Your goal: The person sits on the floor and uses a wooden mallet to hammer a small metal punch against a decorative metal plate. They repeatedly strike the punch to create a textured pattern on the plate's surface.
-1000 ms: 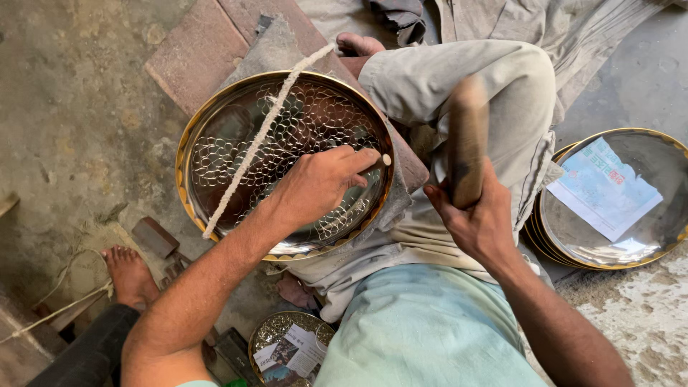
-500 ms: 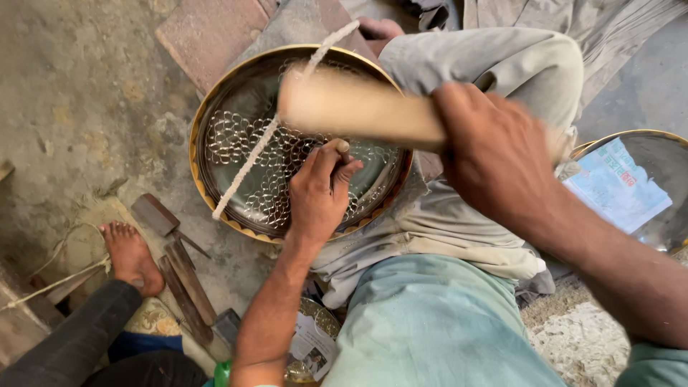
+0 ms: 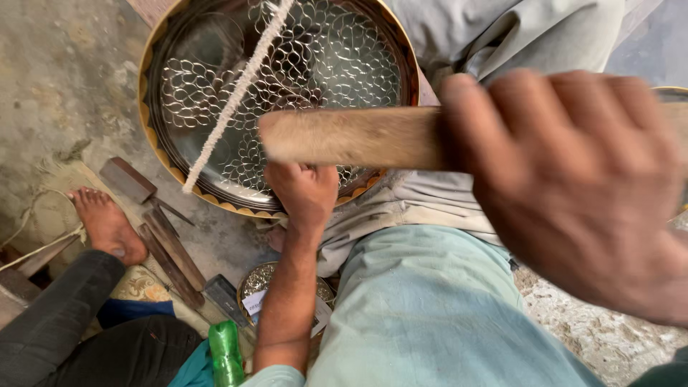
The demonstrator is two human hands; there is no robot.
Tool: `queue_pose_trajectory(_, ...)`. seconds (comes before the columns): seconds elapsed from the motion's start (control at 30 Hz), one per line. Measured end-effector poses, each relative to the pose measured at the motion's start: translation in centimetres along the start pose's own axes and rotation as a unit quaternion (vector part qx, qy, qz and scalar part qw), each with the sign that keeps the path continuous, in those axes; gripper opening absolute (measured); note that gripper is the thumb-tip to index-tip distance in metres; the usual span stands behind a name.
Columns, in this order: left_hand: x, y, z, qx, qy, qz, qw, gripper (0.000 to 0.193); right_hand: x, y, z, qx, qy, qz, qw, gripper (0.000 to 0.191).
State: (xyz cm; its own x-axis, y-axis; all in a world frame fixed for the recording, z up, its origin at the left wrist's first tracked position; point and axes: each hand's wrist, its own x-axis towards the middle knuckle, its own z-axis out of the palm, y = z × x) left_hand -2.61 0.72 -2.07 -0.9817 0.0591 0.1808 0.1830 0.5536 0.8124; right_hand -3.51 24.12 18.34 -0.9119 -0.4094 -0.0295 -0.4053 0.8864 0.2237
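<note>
While right hand grips it, wooden stick lies level, pointing left.

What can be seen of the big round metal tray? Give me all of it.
The round metal tray is shiny silver inside with a gold, scalloped rim. Its face carries a chased pattern of looping, scale-like shapes. It rests tilted against the person's lap, its top edge out of frame. A white cord runs across it. The left hand presses on its lower edge; the wooden stick in the right hand hangs above it.
</note>
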Motion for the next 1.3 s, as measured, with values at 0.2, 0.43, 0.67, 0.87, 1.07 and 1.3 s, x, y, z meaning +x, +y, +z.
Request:
queue_pose_trajectory(0.2, 5.1, -0.4, -0.1, -0.065, -0.216, 0.150, 0.963, 0.036, -4.9, 1.1, 5.6, 0.331, -0.001, 0.207, 0.921, 0.047)
queue_pose_trajectory(0.43, 7.4, 2.2, -1.3, -0.018, -0.297, 0.179, 0.938, 0.041, -9.0, -0.6, 10.5, 0.545, 0.046, 0.323, 0.772, 0.050)
queue_pose_trajectory(0.67, 8.4, 2.6, -0.7, 0.000, -0.363, 0.207, 0.908, 0.034, -9.3, -1.2, 10.5, 0.149, -0.036, 0.178, 0.972, 0.055)
queue_pose_trajectory(0.87, 9.6, 2.7, -0.2, 0.031, -0.433, 0.275, 0.858, 0.035, -14.1, -4.2, 14.6, 0.316, -0.019, 0.262, 0.912, 0.056)
queue_pose_trajectory(1.07, 10.0, 3.3, 0.9, 0.085, -0.472, 0.319, 0.818, 0.031, -18.0, -6.3, 17.6, 0.358, -0.021, 0.294, 0.886, 0.053)
queue_pose_trajectory(1.3, 9.7, 3.1, 0.2, 0.059, -0.442, 0.295, 0.845, 0.037, -16.2, -5.7, 18.5, 0.412, 0.019, 0.310, 0.857, 0.044)
